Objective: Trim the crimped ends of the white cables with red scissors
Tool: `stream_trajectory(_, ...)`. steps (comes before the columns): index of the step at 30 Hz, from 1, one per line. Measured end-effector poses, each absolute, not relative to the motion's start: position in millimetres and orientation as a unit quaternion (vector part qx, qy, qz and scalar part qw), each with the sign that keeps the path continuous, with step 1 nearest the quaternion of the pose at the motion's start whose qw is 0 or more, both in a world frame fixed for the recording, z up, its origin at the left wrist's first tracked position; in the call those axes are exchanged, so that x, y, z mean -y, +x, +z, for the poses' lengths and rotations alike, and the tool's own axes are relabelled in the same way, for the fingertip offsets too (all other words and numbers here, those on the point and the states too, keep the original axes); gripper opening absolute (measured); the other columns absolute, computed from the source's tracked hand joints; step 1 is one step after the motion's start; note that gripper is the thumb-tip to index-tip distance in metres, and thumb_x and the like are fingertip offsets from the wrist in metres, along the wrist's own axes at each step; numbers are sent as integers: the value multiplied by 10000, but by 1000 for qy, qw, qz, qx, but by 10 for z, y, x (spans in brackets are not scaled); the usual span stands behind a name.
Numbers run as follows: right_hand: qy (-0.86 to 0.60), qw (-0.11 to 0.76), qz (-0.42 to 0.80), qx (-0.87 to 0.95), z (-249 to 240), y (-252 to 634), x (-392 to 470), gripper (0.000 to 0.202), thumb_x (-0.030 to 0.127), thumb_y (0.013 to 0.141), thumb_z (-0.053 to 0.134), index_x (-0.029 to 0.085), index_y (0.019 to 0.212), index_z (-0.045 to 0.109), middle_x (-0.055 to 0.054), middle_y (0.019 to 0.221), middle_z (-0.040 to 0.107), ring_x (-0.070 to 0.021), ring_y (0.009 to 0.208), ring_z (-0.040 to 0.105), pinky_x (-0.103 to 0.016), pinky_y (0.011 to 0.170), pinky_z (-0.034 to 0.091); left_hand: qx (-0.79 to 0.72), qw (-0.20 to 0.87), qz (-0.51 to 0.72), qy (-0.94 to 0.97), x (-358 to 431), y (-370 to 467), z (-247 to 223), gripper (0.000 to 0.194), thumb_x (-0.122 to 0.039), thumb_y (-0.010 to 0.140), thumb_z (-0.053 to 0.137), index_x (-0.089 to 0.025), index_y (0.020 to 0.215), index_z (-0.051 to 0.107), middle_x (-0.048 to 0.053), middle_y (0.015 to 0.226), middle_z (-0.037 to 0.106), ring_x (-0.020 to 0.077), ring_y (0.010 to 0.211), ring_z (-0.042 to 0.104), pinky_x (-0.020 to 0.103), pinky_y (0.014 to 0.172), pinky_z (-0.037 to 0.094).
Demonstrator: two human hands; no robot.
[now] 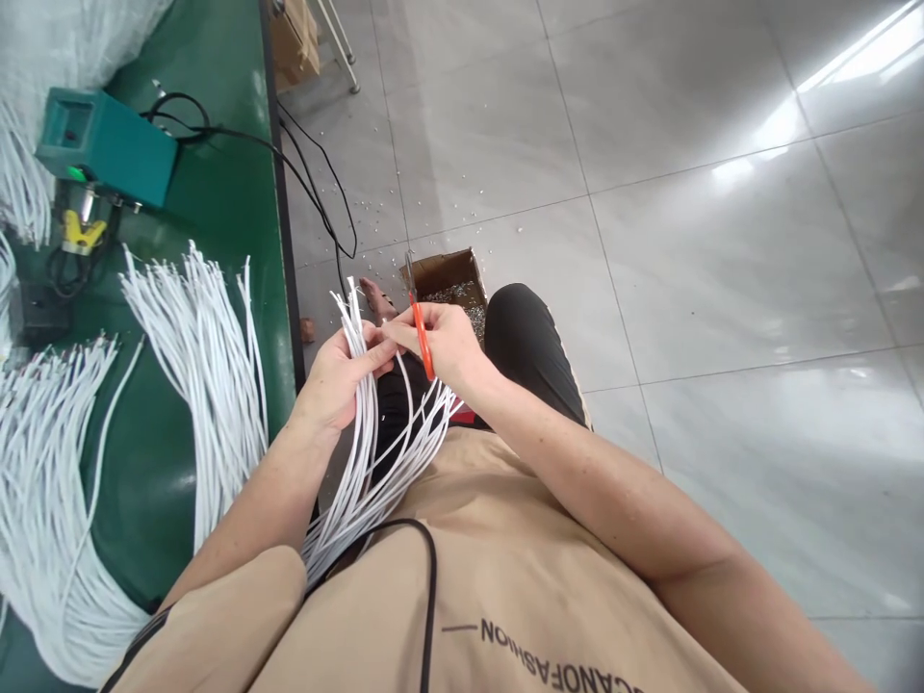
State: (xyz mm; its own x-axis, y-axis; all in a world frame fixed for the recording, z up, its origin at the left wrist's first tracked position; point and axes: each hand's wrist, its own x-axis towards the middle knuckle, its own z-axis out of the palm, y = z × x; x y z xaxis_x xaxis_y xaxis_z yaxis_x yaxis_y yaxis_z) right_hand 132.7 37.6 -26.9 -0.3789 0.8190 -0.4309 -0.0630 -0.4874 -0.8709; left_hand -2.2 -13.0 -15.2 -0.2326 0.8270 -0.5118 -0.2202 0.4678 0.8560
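My left hand is closed around a bunch of white cables, whose cut ends stick up past the fingers. Red-handled scissors lie in my right hand, blades pointing away from me. The fingertips of that hand also pinch the end of a single white cable close to my left thumb. More loose cables drape over my lap toward my left side.
On the green table at left lie white cable bundles and a teal box with a yellow clamp. A cardboard box holding small clippings stands on the floor between my legs; scraps are scattered around it. A black cord crosses my apron.
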Motion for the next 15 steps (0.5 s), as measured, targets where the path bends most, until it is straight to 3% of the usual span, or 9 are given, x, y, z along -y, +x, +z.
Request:
stream_trajectory(8,-432,311,738,414,-282,1410,-347,243,378,760,588,162,650,571,43,552,515,-78,544,455,-217,567,382,-633,558,452,291,129,3,-120,395,-175,589,823,-175,752,463,-38,696,613,108,648,645,181,517,399)
stream_trajectory(12,-506,209,549,631,-410,1525,-411,220,342,782,554,153,678,595,5,648,572,-103,605,482,-241,579,344,-656,515,451,318,138,24,-107,356,-154,626,787,-178,765,459,-11,745,673,126,671,670,193,542,423)
stream_trajectory(15,-495,111,399,764,-468,1566,-420,184,294,783,553,145,689,606,-40,739,632,-140,659,543,-269,596,337,-672,481,443,347,155,32,-120,332,-150,638,770,-185,772,469,-10,770,696,141,686,683,244,648,500)
